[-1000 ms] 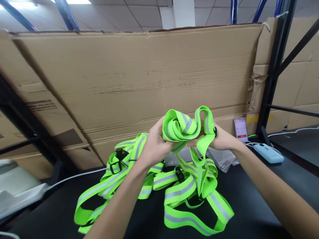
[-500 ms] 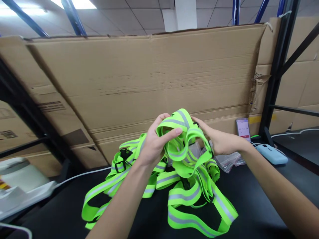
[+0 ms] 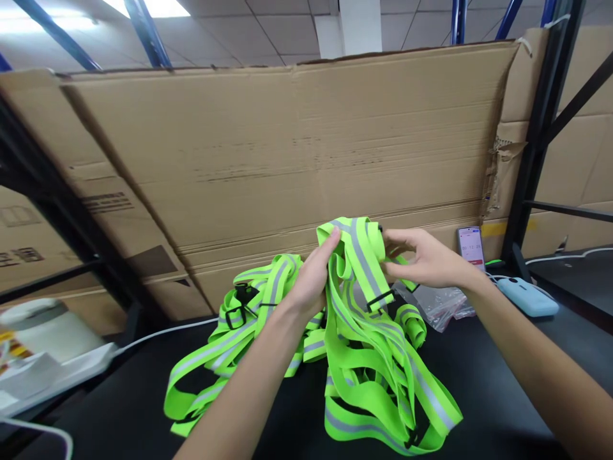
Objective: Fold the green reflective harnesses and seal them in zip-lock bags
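Observation:
A neon-green reflective strap harness [image 3: 366,262] with grey stripes hangs between my hands, its lower loops spreading over the black table. My left hand [image 3: 313,271] grips its upper left part, thumb on top of the webbing. At the harness's right side my right hand [image 3: 416,259] has its fingers curled round a strap, with the fingertips partly hidden behind it. A black slider buckle [image 3: 380,300] shows on the hanging webbing. Left of it, behind my left forearm, lies a heap of similar green straps [image 3: 244,319] with black buckles.
Behind the straps lies a clear plastic bag [image 3: 443,310]. A phone [image 3: 471,246] leans near the cardboard wall [image 3: 287,147], with a light-blue device [image 3: 527,297] and cable beside it. A white lidded container [image 3: 52,329] stands at left. Black metal posts [image 3: 536,160] flank the table [image 3: 483,390].
The bunched straps have dropped into longer hanging lengths, and the top now lies flatter. My right hand has shifted slightly right and its fingers have come into view.

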A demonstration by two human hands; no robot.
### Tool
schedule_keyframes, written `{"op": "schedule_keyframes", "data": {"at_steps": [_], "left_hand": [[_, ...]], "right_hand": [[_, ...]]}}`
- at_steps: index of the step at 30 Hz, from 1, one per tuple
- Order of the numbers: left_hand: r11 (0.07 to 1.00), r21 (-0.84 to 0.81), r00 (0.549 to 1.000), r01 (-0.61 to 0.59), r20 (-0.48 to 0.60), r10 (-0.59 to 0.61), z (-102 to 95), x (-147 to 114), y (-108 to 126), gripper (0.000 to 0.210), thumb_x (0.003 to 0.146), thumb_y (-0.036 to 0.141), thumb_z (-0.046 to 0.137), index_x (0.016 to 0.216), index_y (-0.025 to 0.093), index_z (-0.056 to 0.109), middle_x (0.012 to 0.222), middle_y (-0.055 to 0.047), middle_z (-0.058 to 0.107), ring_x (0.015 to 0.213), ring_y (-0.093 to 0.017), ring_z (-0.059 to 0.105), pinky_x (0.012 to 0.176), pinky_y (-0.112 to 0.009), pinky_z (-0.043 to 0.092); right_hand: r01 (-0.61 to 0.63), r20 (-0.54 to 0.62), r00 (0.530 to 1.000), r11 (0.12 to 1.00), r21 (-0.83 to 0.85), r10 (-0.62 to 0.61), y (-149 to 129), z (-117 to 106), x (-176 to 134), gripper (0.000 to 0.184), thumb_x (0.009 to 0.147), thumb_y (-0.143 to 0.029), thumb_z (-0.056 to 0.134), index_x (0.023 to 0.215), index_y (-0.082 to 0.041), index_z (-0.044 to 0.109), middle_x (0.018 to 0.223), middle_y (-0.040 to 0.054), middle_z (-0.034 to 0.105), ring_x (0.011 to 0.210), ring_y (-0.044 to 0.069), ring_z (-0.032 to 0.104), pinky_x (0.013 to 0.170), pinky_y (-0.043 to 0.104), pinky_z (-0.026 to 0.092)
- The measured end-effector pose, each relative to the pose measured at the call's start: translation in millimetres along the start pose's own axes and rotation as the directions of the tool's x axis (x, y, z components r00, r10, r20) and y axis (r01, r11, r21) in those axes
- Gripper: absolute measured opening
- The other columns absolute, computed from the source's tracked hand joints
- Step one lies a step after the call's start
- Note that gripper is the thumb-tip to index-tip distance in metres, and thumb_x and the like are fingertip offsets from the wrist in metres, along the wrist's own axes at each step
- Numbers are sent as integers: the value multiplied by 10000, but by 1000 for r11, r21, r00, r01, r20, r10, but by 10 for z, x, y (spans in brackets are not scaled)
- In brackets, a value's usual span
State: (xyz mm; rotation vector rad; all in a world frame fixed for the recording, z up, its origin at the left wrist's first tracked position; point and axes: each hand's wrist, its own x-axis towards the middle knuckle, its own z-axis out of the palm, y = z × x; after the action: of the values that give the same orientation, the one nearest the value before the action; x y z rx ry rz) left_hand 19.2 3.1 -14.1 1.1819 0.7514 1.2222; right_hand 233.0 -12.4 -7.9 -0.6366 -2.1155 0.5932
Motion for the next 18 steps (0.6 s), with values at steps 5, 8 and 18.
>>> {"op": "schedule_keyframes", "data": {"at_steps": [5, 8, 18], "left_hand": [[999, -23, 992, -39, 122, 42, -52, 20, -27, 472, 1002, 541, 525, 1226, 179, 727, 1075, -113, 800, 1072, -294, 745, 986, -405, 592], [990, 105, 976, -93, 207, 70, -88, -11, -62, 507, 979, 577, 570, 1266, 183, 711, 1153, -110, 779, 1182, -314, 690, 1058, -419, 534], [872, 251, 773, -420, 603, 198, -40, -261, 219, 617, 1001, 650, 476, 1507, 300, 525, 1365, -119, 669, 1201, -310, 643, 971, -417, 547]], "right_hand": [[17, -282, 959, 1000, 3, -16, -23, -13, -24, 387, 803, -186, 763, 1158, -227, 615, 927, 9, 750, 879, 194, 722, 844, 349, 571], [-112, -263, 959, 994, -17, 103, 42, -38, -49, 725, 777, -152, 763, 1434, -275, 481, 721, -57, 720, 714, 192, 723, 704, 329, 580], [181, -452, 881, 982, 49, -140, 82, -342, -79, 352, 799, -465, 801, 1077, -253, 767, 1178, 73, 768, 1085, 260, 714, 980, 394, 555]]}}
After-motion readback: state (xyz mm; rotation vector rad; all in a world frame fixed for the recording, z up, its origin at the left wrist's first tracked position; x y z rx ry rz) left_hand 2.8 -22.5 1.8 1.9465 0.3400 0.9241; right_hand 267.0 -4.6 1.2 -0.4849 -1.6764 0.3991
